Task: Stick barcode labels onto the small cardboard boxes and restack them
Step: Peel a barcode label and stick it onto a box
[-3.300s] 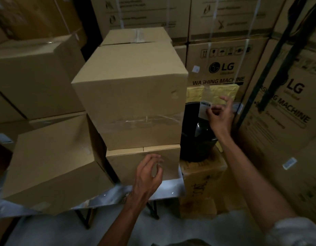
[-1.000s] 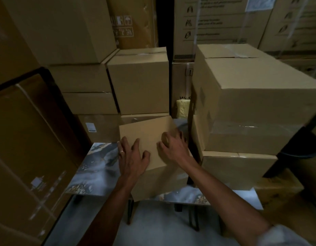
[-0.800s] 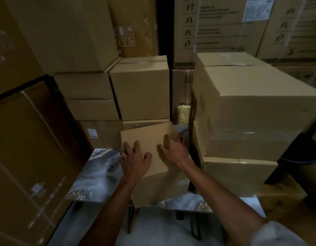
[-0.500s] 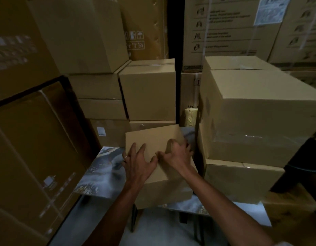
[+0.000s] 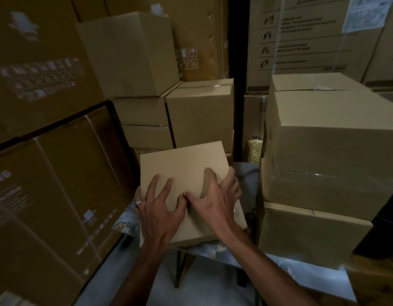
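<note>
A small plain cardboard box (image 5: 182, 160) lies on the marble-patterned table (image 5: 246, 175), its top tilted toward me. My left hand (image 5: 162, 208) is spread over the near left part of the top, with the ring finger curled around the left edge. On the near right part, my right hand (image 5: 215, 199) is arched, with its outer fingers hooked over the right edge. The two thumbs touch at the middle of the top. No barcode label shows on the box; the area under my hands is hidden.
A stack of three cardboard boxes (image 5: 332, 151) stands on the table close to the right of the small box. Several more boxes (image 5: 200, 113) are piled behind it. A large strapped carton (image 5: 47, 195) crowds the left side. The grey floor (image 5: 202, 288) lies below the table.
Three seconds ago my right hand held a label beside the stack and my left touched its bottom box. Over the last second both hands, on the small box, drew together until the thumbs met.
</note>
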A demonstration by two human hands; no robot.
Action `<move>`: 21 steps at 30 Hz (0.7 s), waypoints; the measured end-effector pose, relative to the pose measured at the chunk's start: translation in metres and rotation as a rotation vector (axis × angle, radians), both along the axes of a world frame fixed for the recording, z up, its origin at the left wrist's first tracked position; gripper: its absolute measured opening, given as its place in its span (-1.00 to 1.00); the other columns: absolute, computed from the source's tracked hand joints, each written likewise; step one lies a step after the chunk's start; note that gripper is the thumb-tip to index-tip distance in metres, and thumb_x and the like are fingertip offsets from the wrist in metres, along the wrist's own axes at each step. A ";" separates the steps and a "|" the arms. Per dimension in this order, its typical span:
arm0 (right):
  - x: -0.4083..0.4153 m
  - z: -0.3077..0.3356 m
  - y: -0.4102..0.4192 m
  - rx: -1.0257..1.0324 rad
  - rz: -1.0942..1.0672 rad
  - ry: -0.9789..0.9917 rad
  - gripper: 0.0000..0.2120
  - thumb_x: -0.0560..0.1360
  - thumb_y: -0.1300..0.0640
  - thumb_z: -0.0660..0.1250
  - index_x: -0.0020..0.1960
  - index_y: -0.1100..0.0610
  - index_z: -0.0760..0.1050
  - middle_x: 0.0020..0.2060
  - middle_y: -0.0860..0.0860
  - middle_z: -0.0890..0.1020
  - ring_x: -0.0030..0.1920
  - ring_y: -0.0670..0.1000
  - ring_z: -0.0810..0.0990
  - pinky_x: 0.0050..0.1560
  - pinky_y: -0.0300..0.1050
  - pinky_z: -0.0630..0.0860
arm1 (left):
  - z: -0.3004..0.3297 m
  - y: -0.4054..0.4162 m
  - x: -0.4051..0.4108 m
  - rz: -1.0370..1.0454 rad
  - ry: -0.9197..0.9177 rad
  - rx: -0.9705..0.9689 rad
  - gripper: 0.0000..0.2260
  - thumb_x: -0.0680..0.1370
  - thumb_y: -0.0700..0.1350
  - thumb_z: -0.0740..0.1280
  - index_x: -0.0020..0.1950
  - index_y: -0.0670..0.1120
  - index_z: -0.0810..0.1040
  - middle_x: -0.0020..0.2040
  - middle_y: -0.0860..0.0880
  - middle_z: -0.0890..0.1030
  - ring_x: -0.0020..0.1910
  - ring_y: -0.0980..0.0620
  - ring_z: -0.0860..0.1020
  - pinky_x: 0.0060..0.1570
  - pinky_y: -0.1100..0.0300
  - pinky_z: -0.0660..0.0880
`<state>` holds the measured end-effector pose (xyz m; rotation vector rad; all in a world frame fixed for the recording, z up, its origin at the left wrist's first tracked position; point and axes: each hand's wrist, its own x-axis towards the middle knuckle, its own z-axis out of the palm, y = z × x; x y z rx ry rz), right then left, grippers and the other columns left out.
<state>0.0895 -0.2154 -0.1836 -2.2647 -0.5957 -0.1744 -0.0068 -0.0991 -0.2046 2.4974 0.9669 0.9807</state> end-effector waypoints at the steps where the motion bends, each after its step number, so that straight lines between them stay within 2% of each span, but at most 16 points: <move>1: -0.005 0.006 0.000 0.024 0.009 -0.043 -0.21 0.33 -0.41 0.37 0.45 -0.12 0.26 0.53 0.21 -0.02 0.50 0.28 0.03 0.49 0.25 0.06 | 0.004 -0.002 -0.005 0.013 -0.035 0.017 -0.38 0.44 0.38 0.17 0.46 0.21 0.49 0.58 0.11 0.31 0.56 -0.22 0.24 0.49 -0.18 0.20; 6: -0.022 0.040 0.003 0.065 0.067 -0.187 -0.21 0.33 -0.42 0.39 0.46 -0.15 0.28 0.55 0.20 -0.08 0.52 0.26 0.01 0.51 0.23 0.04 | 0.027 -0.012 -0.026 0.077 -0.189 0.052 -0.40 0.44 0.33 0.20 0.43 0.15 0.54 0.58 0.09 0.32 0.56 -0.21 0.24 0.48 0.02 0.07; 9: -0.029 0.060 0.006 0.128 0.082 -0.279 -0.19 0.30 -0.42 0.43 0.44 -0.14 0.33 0.56 0.21 -0.04 0.51 0.27 0.03 0.49 0.26 0.08 | 0.047 -0.013 -0.032 0.084 -0.298 0.147 -0.46 0.47 0.25 0.26 0.39 0.09 0.58 0.55 0.00 0.38 0.52 -0.17 0.32 0.53 -0.11 0.15; 13: -0.032 0.088 0.008 0.241 0.082 -0.382 -0.19 0.25 -0.42 0.45 0.42 -0.13 0.39 0.57 0.23 0.05 0.51 0.29 0.11 0.45 0.27 0.15 | 0.074 -0.012 -0.034 0.107 -0.427 0.294 -0.53 0.48 0.12 0.37 0.36 0.00 0.61 0.50 -0.09 0.45 0.48 -0.07 0.40 0.48 -0.25 0.22; 17: -0.028 0.114 0.007 0.343 0.077 -0.462 -0.20 0.26 -0.44 0.40 0.42 -0.13 0.42 0.58 0.24 0.08 0.52 0.30 0.15 0.44 0.28 0.16 | 0.102 -0.011 -0.029 0.113 -0.510 0.387 -0.51 0.47 0.09 0.37 0.38 -0.01 0.60 0.51 -0.12 0.43 0.48 -0.09 0.34 0.46 -0.28 0.25; 21: -0.020 0.137 0.001 0.423 0.028 -0.527 -0.19 0.25 -0.43 0.44 0.42 -0.12 0.45 0.57 0.25 0.11 0.53 0.29 0.15 0.44 0.28 0.18 | 0.130 -0.010 -0.014 0.059 -0.605 0.471 -0.51 0.43 0.01 0.41 0.37 -0.03 0.61 0.50 -0.16 0.44 0.48 -0.11 0.33 0.43 -0.31 0.26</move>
